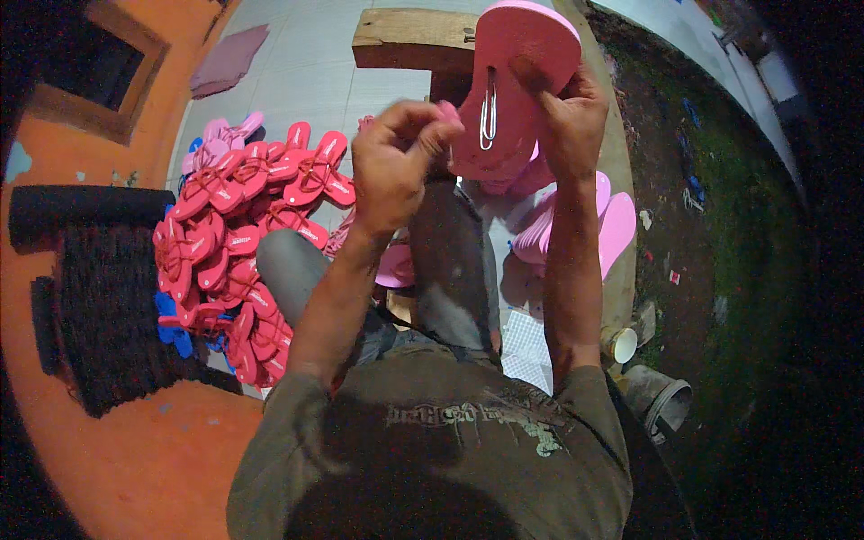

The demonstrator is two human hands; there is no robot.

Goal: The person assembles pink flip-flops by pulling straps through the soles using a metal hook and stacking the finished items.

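My right hand (576, 117) grips a pink flip-flop sole (517, 54) by its right edge, thumb across its face. A bent metal wire hook (489, 117), shaped like a long paper clip, sticks out from the sole's middle. Just left of the sole, my left hand (396, 153) is closed in a pinch on a small pink piece (448, 113); whether it joins the sole cannot be made out. Behind the sole stands a wooden beam (405, 36) on a post, with a bolt near its end.
Red flip-flops with straps (238, 198) lie heaped on the left, with a few pink and blue ones among them. Pink soles (576, 225) are stacked at the right. A white cup (624, 346) and a bucket (666, 405) stand by the right edge, beside dark ground.
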